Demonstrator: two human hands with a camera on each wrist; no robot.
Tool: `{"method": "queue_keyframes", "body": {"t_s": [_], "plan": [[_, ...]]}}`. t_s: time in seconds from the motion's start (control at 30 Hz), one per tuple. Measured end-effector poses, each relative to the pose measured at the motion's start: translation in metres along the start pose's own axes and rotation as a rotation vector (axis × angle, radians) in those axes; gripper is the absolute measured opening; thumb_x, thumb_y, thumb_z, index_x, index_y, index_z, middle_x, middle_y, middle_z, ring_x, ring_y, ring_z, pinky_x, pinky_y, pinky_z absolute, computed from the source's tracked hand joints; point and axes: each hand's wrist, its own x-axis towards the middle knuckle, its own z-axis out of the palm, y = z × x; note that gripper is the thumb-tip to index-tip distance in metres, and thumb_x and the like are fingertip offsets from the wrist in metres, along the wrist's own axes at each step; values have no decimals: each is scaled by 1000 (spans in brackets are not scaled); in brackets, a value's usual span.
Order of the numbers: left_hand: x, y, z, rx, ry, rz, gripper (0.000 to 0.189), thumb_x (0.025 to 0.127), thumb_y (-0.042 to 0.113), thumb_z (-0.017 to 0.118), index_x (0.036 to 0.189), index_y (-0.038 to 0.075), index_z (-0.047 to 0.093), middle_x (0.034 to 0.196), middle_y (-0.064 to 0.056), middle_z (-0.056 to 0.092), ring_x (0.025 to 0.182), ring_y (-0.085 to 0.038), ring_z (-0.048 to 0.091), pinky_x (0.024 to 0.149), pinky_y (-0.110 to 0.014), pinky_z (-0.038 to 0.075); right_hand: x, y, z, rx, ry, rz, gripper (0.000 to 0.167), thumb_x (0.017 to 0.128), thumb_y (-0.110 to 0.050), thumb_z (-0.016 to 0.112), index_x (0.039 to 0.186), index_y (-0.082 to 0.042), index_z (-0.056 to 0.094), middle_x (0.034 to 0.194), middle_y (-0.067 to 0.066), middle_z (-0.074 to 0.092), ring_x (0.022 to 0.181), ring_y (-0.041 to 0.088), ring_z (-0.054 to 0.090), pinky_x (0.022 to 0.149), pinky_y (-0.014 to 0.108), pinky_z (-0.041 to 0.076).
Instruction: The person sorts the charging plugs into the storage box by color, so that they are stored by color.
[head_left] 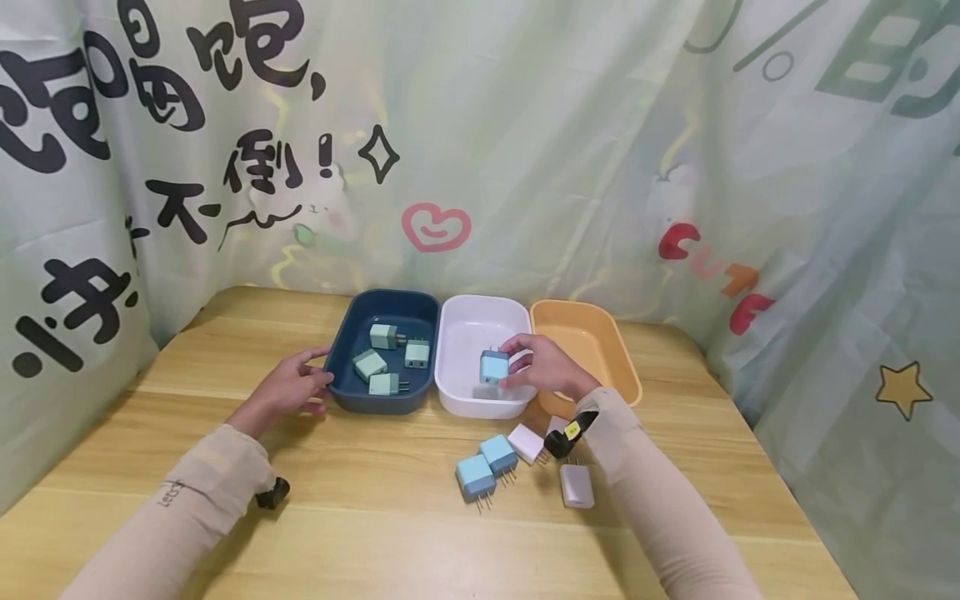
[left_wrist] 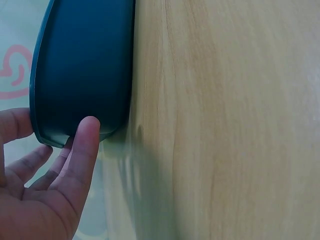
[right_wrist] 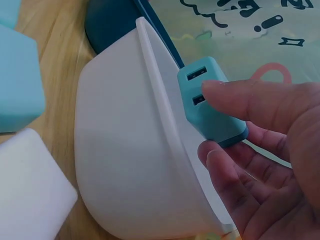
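My right hand (head_left: 551,367) pinches a light blue USB wall charger (right_wrist: 212,107) between thumb and fingers, over the white bin (head_left: 480,407). In the right wrist view, the charger's two USB ports face the camera, and the bin's rim is just beside it. My left hand (head_left: 288,385) touches the left side of the dark blue bin (head_left: 382,403), its fingers loosely extended; the left wrist view shows the fingertips at the bin's corner and rim. Inside that bin lie several pale green chargers (head_left: 417,354).
An orange bin (head_left: 630,379) stands right of the white one, partly behind my right hand. In front of the bins lie two light blue chargers (head_left: 476,477) and white chargers (head_left: 577,487), one partly hidden by the right wrist camera (head_left: 558,443). A printed curtain (head_left: 540,167) hangs behind the wooden table (head_left: 360,517).
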Motion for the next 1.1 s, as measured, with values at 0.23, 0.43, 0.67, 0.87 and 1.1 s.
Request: {"method": "queue_keyframes", "body": {"t_s": [0.23,0.43,0.67,0.87,1.1], "plan": [[0,4,2,14,0,-5,59,101,11,47,154,9,21,133,-31,45,96,-31,60,74,-36,57,10,1,0,-5,6,30,44,74,-9,84,113,-9,62,112,8,58,93,24,61,82,34,52],[1,6,4,15,4,2,59,101,11,48,154,9,22,134,-30,44,96,-31,60,75,-36,57,18,3,-3,-15,13,7,43,75,-9,84,112,-7,63,111,9,59,92,24,61,83,33,52],[3,7,2,15,9,-6,59,101,11,47,154,9,22,133,-30,45,96,-31,60,74,-36,57,30,2,-4,-25,11,15,42,75,-9,84,112,-7,64,110,8,60,94,25,60,85,35,51],[2,6,2,7,9,4,59,101,11,48,154,9,22,133,-31,45,96,-31,60,74,-37,57,38,0,-1,-13,20,0,42,74,-7,84,111,-5,64,108,10,60,92,25,62,85,37,49],[1,2,1,8,6,-6,59,101,11,49,153,8,23,130,-30,47,93,-29,61,74,-36,57,47,1,5,1,0,4,42,73,-5,84,110,-2,63,105,11,60,88,24,63,87,36,46]]}}
